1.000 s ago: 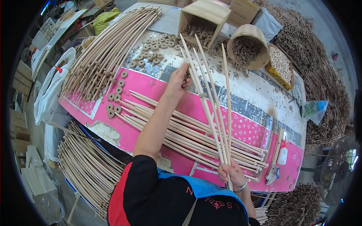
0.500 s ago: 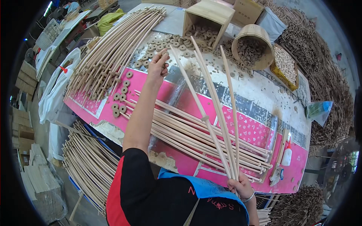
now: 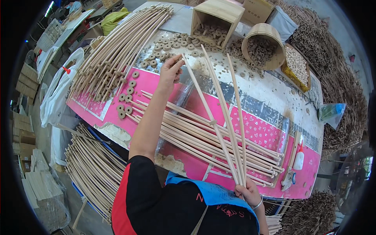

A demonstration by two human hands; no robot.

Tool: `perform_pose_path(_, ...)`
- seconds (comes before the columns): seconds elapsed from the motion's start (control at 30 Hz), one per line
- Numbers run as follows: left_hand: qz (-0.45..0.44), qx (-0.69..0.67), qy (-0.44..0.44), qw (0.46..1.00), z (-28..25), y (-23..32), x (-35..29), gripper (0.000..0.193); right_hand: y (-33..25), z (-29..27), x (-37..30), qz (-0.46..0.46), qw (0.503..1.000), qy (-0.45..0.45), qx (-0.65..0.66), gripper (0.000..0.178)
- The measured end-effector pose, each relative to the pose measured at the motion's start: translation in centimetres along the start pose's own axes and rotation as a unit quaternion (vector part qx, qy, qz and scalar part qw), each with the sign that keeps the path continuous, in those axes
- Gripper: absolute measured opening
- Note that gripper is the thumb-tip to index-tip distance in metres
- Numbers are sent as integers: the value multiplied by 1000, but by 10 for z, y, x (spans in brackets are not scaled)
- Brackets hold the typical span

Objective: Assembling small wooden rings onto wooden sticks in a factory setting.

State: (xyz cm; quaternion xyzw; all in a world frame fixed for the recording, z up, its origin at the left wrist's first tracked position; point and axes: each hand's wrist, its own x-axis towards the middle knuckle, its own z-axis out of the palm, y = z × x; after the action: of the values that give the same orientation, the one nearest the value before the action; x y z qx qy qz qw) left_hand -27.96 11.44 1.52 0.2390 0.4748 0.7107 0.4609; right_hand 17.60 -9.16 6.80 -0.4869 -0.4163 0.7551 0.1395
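Observation:
Several long pale wooden rods [image 3: 228, 113] fan out from my right hand [image 3: 247, 192], which is closed round their lower ends near my body. A small wooden disc [image 3: 213, 122] sits partway along the leftmost rod. My left hand [image 3: 171, 71] is closed in a pinch, its fingertips right at the upper tip of that rod; whether a small piece is between them cannot be made out. More rods [image 3: 203, 135] lie across the pink-covered table [image 3: 188, 166] beneath. Several loose wooden rings [image 3: 129, 98] rest left of my left forearm.
Rods with crosspieces [image 3: 113, 58] are piled at the far left. A wooden box [image 3: 217, 13] and a wooden bucket [image 3: 266, 35] spill rings and small pieces. A yellow tray [image 3: 295, 66] holds pale beads. At right are a glue bottle [image 3: 299, 159] and a plastic bag [image 3: 331, 113].
My left hand has moved right, and its fingertips now meet the leftmost rod's tip, where a gap showed before. The right hand still grips the rods; their upper ends have shifted slightly.

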Motion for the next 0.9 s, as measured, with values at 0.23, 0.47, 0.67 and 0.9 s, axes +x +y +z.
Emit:
perform_pose_path(0.23,15,-11,11,1000,0,-3,-1,27,11,-1,-3,2,1000,-1,-3,21)
perform_pose_path(0.47,3,14,18,1000,-3,-10,1,27,2,8,-1,-32,993,46,-109,27)
perform_pose_path(0.67,-5,50,-12,999,-4,-17,-7,28,4,9,-1,-47,988,63,-134,31)
perform_pose_path(0.9,28,67,8,997,-2,-23,-12,27,2,11,-1,-47,989,60,-129,31)
